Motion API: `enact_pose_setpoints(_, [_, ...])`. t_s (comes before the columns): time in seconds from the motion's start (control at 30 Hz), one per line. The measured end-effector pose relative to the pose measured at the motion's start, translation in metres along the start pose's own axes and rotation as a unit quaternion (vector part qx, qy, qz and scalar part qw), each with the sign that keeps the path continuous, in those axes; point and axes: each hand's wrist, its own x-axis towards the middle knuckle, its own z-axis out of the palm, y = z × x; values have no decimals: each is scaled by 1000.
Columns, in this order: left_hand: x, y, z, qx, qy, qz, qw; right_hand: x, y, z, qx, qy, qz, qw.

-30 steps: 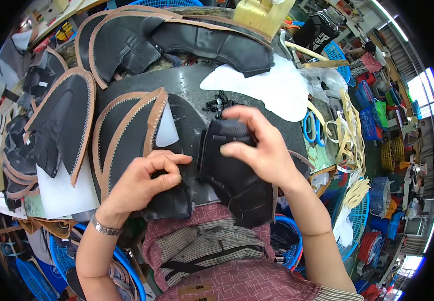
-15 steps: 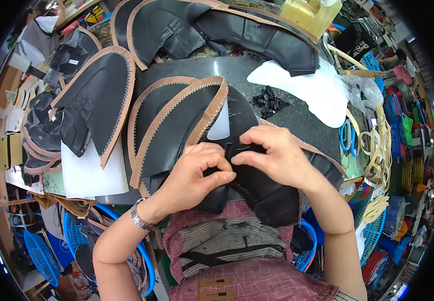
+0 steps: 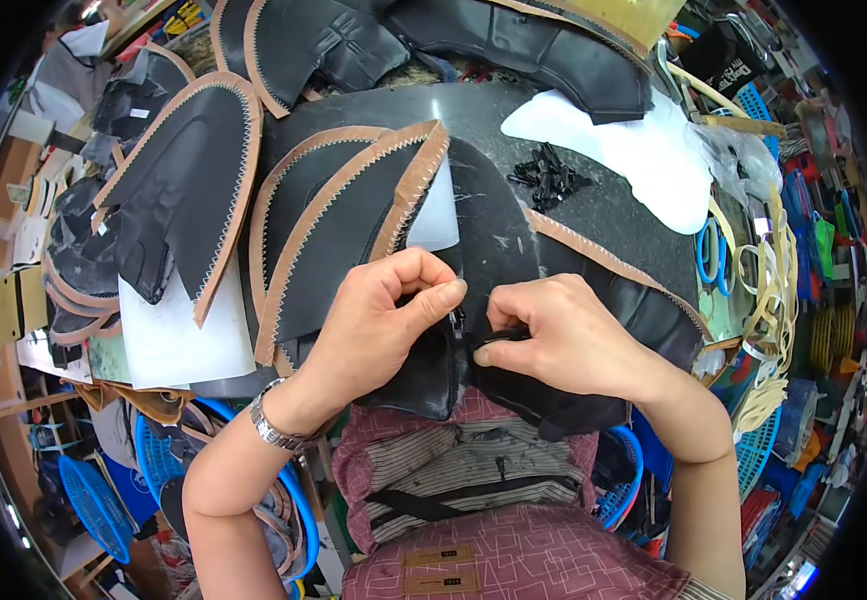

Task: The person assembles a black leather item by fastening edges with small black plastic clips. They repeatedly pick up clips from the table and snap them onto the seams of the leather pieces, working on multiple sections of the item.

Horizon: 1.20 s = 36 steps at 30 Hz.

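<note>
Pieces of black leather shoe upper (image 3: 433, 375), edged in brown with white zigzag stitching, lie in front of me at the table's near side. Over a dark seam between two of them, my left hand (image 3: 388, 310) is closed in a pinch, thumb against forefinger; whatever is in it is too small to make out. Just to its right, my right hand (image 3: 563, 330) grips the edge of a black leather upper (image 3: 553, 390) between thumb and bent fingers. A pile of small black pieces (image 3: 548, 178) sits farther back on the dark tabletop.
More stitched uppers (image 3: 188, 170) lie at left, partly over a white sheet (image 3: 183, 340). A white cut-out (image 3: 603, 140) is at back right, near blue-handled scissors (image 3: 713, 255) and pale strips (image 3: 758, 290). Blue baskets (image 3: 93, 505) stand below. Another person (image 3: 73, 75) is at far left.
My right hand has moved down and its fingers have closed around the leather edge. The left hand has risen slightly from the seam, still pinched. The whole view has shifted a little.
</note>
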Motion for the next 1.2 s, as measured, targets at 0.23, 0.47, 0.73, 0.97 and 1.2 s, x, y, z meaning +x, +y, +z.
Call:
enact_pose_setpoints(0.23, [-2, -2, 6, 11, 40, 7, 999, 4, -5, 2, -38, -5, 30, 999])
enact_pose_setpoints(0.47, [-5, -9, 11, 68, 90, 42, 993, 8, -4, 1, -56, -21, 31, 998])
enact_pose_setpoints(0.73, [-3, -15, 11, 190, 93, 151, 965, 7, 3, -1, -18, -28, 0, 999])
enact_pose_setpoints(0.97, [0, -10, 6, 122, 68, 71, 988, 6, 11, 1, 45, -6, -45, 998])
enact_pose_setpoints(1.2, [2, 0, 0, 70, 33, 3, 997, 7, 13, -1, 41, -10, -53, 998])
